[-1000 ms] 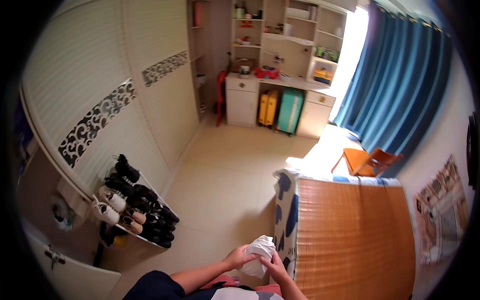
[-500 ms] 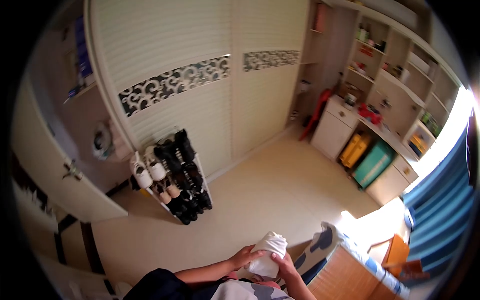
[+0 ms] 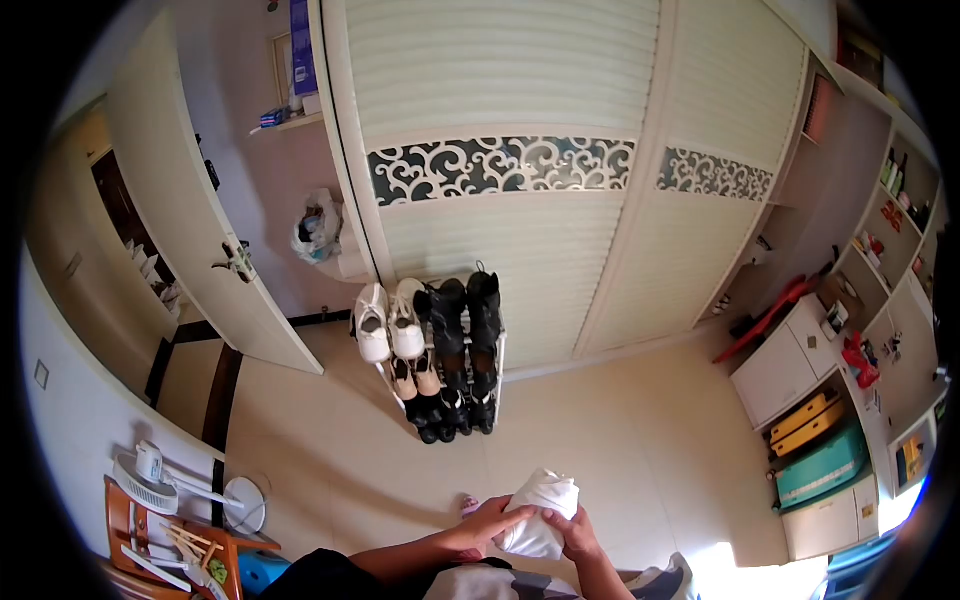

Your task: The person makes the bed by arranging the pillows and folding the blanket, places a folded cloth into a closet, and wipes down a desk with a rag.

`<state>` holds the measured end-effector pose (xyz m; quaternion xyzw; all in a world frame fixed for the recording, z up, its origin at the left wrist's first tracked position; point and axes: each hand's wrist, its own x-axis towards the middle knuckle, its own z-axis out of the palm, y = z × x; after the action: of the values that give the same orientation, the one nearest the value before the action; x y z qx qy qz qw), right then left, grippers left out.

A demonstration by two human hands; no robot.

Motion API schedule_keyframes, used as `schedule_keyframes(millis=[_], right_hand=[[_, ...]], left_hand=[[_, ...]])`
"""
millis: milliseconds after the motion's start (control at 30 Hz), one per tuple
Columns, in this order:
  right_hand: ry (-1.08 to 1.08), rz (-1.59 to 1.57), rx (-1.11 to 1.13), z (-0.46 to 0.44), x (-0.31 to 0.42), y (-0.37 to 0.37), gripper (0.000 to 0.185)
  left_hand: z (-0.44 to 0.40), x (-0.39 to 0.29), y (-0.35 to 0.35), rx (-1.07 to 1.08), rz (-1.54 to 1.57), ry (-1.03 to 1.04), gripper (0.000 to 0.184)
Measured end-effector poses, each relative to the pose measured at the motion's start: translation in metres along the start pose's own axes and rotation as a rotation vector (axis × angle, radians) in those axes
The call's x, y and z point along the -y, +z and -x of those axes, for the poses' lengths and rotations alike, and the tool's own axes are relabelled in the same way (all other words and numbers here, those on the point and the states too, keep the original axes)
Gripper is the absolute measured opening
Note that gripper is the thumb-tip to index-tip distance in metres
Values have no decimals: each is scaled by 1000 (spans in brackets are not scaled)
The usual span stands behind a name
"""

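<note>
A bundled white cloth [image 3: 540,500] is held in front of my body at the bottom centre. My left hand [image 3: 492,522] grips its left side, with the thumb pressed on the front. On its right side, my right hand [image 3: 572,532] closes round the cloth, thumb also on the front. The cloth looks folded or rolled at the top and hangs lower between the hands. Both hands are above the floor, and parts of the fingers are hidden behind the cloth.
A shoe rack [image 3: 501,350] stands against the sliding wardrobe [image 3: 490,260]. At left are an open door [image 3: 200,200], a white fan [image 3: 150,480] and a wooden chair [image 3: 125,520]. A desk [image 3: 790,365] with a teal suitcase [image 3: 825,462] is at right.
The view has swung left, from the bed and curtain towards the wardrobe, shoe rack and door. Both hands still hold the white cloth, which looks more compact than at first.
</note>
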<state>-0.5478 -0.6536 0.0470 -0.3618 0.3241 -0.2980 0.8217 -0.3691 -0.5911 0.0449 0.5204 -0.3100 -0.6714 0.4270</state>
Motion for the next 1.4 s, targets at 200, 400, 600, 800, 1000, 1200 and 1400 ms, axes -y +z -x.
schedule_keyframes(millis=[200,400,600,800,1000,1200,1400], right_hand=[[-37,-7,78,-90,47,39,52],[-238,157,72,-185,101,76,58],[-408,158,107,-263,167,96,65],[-506,108,103,-369,227,120,62],[-723,271,202,-466,280,181,62],[-867,409,277,-514,293,240,63],[-1041,531,118,-549,279,282,58]], left_hand=[[-40,-81,-63,-9,-115,113,47],[-92,-156,-146,-185,-58,463,40],[-123,-260,-258,-608,-175,869,49],[-145,-349,-356,-991,-353,1018,59],[-172,-425,-412,-1304,-537,979,74],[-197,-427,-427,-1513,-646,1056,83],[-190,-422,-435,-1403,-677,1169,82]])
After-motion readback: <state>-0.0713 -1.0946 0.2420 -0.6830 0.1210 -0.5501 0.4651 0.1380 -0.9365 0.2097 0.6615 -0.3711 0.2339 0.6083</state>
